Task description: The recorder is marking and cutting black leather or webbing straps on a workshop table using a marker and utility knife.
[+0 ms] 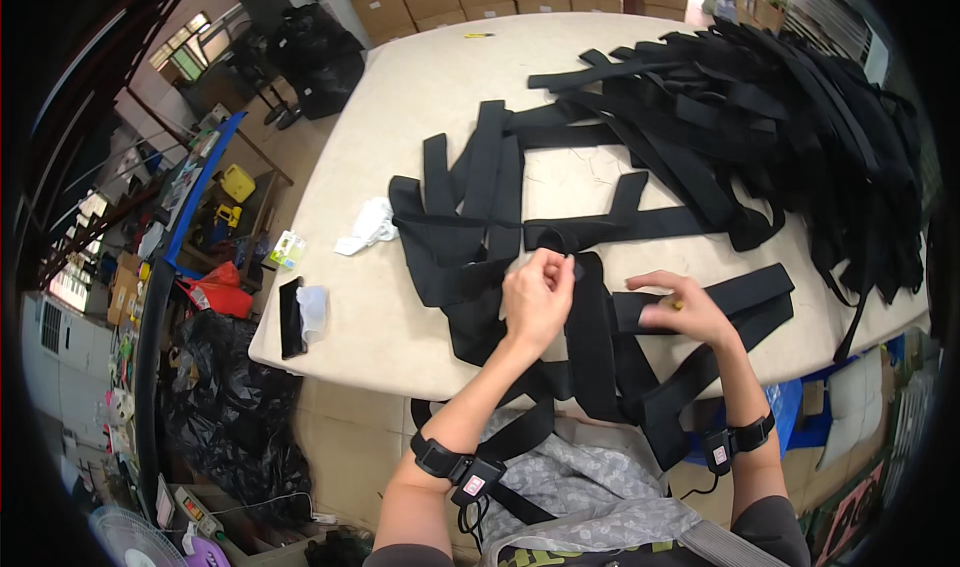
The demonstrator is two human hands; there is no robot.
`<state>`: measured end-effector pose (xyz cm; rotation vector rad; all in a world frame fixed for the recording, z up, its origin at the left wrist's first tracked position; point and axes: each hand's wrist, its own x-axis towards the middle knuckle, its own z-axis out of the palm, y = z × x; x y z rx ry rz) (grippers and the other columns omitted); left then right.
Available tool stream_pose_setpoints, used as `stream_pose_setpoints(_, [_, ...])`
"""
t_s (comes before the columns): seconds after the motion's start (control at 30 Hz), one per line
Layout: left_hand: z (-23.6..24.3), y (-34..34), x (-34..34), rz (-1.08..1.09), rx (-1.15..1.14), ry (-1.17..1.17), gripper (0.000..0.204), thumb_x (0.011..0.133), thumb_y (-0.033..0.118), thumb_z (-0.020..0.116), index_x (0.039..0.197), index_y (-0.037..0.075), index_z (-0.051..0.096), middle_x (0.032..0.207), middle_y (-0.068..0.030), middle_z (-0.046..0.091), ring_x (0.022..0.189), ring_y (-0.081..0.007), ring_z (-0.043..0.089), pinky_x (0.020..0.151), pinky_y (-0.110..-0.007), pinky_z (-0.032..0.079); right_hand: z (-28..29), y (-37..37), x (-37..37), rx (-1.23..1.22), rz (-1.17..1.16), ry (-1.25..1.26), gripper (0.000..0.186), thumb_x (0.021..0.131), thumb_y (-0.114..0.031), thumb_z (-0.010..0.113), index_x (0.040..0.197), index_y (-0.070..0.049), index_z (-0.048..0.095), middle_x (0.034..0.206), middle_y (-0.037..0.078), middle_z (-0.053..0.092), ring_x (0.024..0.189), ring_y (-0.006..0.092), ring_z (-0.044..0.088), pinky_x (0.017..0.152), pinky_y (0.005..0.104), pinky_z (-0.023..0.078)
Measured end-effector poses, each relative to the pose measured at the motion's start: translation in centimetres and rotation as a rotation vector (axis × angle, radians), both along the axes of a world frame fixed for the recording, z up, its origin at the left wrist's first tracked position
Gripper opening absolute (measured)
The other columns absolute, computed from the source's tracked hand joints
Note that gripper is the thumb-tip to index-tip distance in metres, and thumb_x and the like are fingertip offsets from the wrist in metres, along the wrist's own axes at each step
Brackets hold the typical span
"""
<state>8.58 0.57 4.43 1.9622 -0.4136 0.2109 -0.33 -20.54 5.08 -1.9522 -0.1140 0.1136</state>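
Observation:
My left hand (540, 292) is closed in a pinch on a black webbing strap (593, 337), which hangs down from the fingers over the table's near edge. To its right, my right hand (690, 312) has its index finger stretched out and its thumb apart from it. A small yellow thing (678, 305) shows in that hand; most of it is hidden by the fingers. Another black strap (750, 302) lies beneath and beyond the right hand. More straps are looped loosely left of my left hand (460, 237).
A large heap of black straps (790, 117) covers the right of the cream table (420, 77). A white crumpled cloth (368, 227), a black phone-like slab (291, 317) and a translucent wrapper (312, 309) lie at the left. A small yellow tool (480, 35) lies at the far edge.

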Motion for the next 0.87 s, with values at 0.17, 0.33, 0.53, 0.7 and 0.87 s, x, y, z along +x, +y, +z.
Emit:
stream_pose_setpoints(0.17, [0.4,-0.3,0.0,-0.194,-0.499,0.472,0.015,0.087,0.014,0.062,0.081,0.001,0.059,0.062,0.0015,0.056,0.048,-0.0026,0.048,0.043,-0.017,0.037,1.6,2.9,3.3,0.22,-0.321,0.162,0.032,0.085,-0.033,0.063,0.082,0.0,0.066,0.07,-0.001,0.058,0.066,0.0054,0.048,0.062,0.021,0.037])
stream_pose_setpoints(0.33, [0.5,0.1,-0.7,-0.185,-0.609,0.577,0.013,0.084,0.014,0.066,0.083,0.002,0.059,0.064,0.0024,0.057,0.049,-0.0015,0.048,0.044,-0.015,0.035,-0.1,4.7,3.9,-0.252,-0.407,-0.313,0.036,0.082,-0.033,0.066,0.082,0.002,0.059,0.071,0.009,0.06,0.061,0.023,0.055,0.063,0.0303,0.043])
stream_pose_setpoints(0.53, [0.2,0.0,-1.1,-0.163,-0.528,0.422,0.014,0.084,0.012,0.066,0.085,0.0,0.06,0.064,0.0018,0.057,0.05,-0.0017,0.049,0.045,-0.016,0.038,2.5,7.1,2.9,-0.305,-0.431,-0.33,0.029,0.087,-0.026,0.061,0.1,-0.003,0.05,0.08,0.018,0.062,0.071,0.0356,0.061,0.065,0.0387,0.047])
stream_pose_setpoints(0.7, [0.0,0.0,-1.5,-0.177,-0.558,0.431,0.011,0.086,0.011,0.064,0.088,0.001,0.059,0.068,0.0018,0.058,0.05,-0.0014,0.048,0.045,-0.015,0.035,1.7,7.9,3.0,-0.388,-0.408,-0.505,0.022,0.088,-0.024,0.059,0.095,-0.004,0.051,0.075,0.016,0.062,0.067,0.0333,0.062,0.057,0.0364,0.048])
stream_pose_setpoints(0.87, [-0.3,0.0,-1.6,-0.175,-0.57,0.418,0.013,0.085,0.012,0.065,0.089,0.001,0.059,0.068,0.0009,0.059,0.05,-0.0018,0.049,0.045,-0.016,0.036,1.5,7.9,3.3,-0.409,-0.403,-0.463,0.022,0.088,-0.025,0.059,0.095,-0.006,0.051,0.074,0.016,0.063,0.067,0.0323,0.063,0.056,0.0356,0.048])
